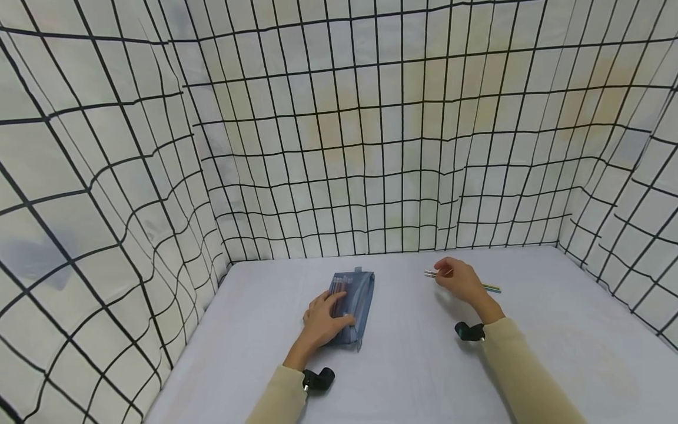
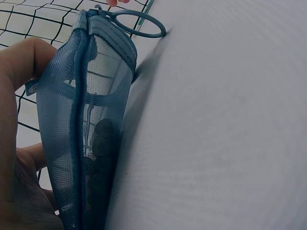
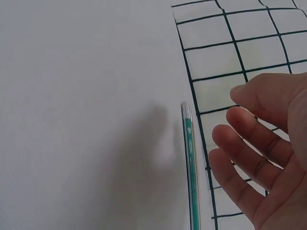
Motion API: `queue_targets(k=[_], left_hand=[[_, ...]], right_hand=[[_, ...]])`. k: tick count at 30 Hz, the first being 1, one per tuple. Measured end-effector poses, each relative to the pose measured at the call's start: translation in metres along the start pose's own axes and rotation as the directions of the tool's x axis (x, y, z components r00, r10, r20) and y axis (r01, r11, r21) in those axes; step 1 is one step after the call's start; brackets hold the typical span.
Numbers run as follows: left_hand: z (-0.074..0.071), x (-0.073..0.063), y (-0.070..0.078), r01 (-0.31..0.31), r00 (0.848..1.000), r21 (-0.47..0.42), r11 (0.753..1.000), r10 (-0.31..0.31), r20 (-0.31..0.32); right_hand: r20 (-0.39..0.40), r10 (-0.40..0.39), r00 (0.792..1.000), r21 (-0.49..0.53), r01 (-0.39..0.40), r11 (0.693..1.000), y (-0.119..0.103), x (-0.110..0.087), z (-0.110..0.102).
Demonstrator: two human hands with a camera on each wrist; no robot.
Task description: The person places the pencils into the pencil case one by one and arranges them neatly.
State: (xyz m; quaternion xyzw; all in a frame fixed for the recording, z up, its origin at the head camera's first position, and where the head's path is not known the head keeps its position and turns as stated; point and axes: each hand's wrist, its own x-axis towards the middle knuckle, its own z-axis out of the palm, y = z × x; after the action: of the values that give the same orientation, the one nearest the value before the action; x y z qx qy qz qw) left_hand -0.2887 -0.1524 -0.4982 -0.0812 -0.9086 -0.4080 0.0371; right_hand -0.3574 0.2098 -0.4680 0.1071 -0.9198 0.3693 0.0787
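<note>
A blue mesh zip pouch (image 1: 362,303) lies on the white table, with slim sticks showing through its top. My left hand (image 1: 320,321) rests on the pouch, thumb and fingers spread over its upper face. In the left wrist view, the pouch (image 2: 60,124) bulges at the side, and a blue ring (image 2: 144,35) hangs at its zip end. To the right, my right hand (image 1: 459,282) hovers over a few slim pencils (image 1: 492,288). The right wrist view shows these pencils (image 3: 193,167), one green, side by side on the table, apart from loosely bent fingers (image 3: 240,172).
A white cloth-like wall with black netting (image 1: 392,123) encloses the table at the back and both sides. Each wrist carries a small black camera, one on the left (image 1: 319,380) and one on the right (image 1: 468,331). White tabletop (image 1: 402,365) lies between the arms.
</note>
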Motion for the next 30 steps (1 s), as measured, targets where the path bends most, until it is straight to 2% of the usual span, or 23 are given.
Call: queue_targets(k=[5,13,22,30], left_hand=[[-0.001,0.002,0.000,-0.001,1.000,0.010,1.000,0.001,-0.002],[-0.001,0.002,-0.001,-0.002,1.000,0.009,1.000,0.002,-0.003],[0.000,0.001,0.000,-0.013,1.000,0.003,1.000,0.013,-0.001],[0.000,0.001,-0.001,0.002,1.000,0.013,1.000,-0.002,-0.002]], right_hand=[[0.039,-0.014,0.999,-0.059,0.016,0.998,0.015,0.001,-0.010],[0.082,0.007,0.997,-0.085,0.000,0.996,0.033,-0.003,-0.019],[0.108,0.044,0.993,-0.128,-0.030,0.991,0.041,-0.007,-0.029],[0.109,0.059,0.992,-0.164,-0.041,0.986,0.045,-0.009,-0.030]])
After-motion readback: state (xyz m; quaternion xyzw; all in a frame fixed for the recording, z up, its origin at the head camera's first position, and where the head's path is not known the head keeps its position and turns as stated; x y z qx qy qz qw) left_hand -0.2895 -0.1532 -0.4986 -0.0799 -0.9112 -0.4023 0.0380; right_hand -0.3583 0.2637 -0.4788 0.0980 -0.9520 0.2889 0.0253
